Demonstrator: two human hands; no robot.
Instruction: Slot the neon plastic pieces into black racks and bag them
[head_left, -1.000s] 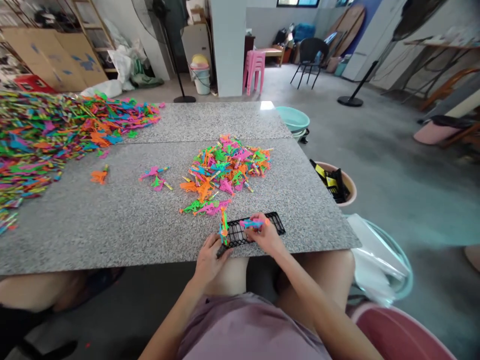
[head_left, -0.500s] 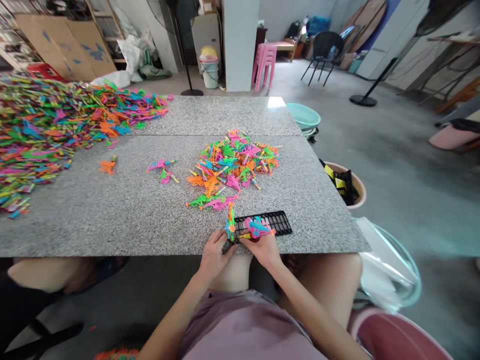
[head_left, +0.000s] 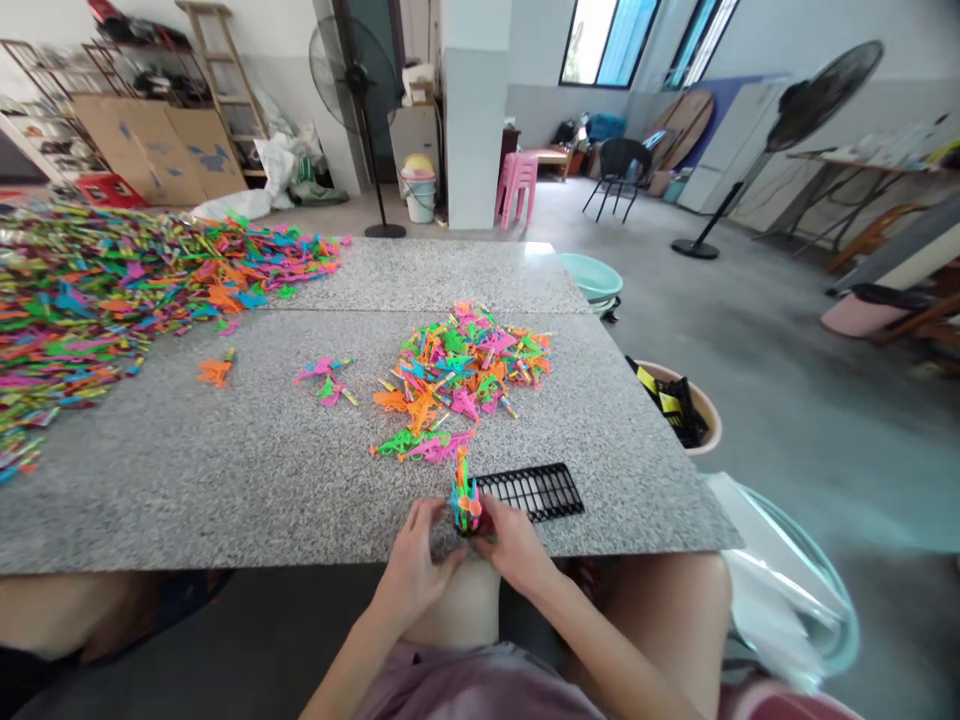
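A black plastic rack (head_left: pixel 555 492) with rows of slots lies near the table's front edge. Several small plastic toys (head_left: pixel 463 490) in orange, green, blue and pink stand upright, close together, at its left end. My left hand (head_left: pixel 412 565) curls around that end, fingertips beside the toys and thumb low at the front. From the other side, my right hand (head_left: pixel 517 545) has its fingers closed at the pink toy at the group's right; its fingertips are partly hidden. Just beyond the rack lies a loose heap of the same toys (head_left: pixel 465 360), some with shiny printed tubes.
A much larger toy pile (head_left: pixel 112 300) covers the left of the speckled stone table (head_left: pixel 300 490). A few toys (head_left: pixel 326 380) lie between the piles. Right of the table stand a tub with black racks (head_left: pixel 675 400) and a basin with clear plastic (head_left: pixel 787 570). Another person's leg (head_left: pixel 67 610) shows at left.
The pink and blue toy in my right hand has gone from lying across the rack to upright beside the others at its left end. The head view has tilted up.
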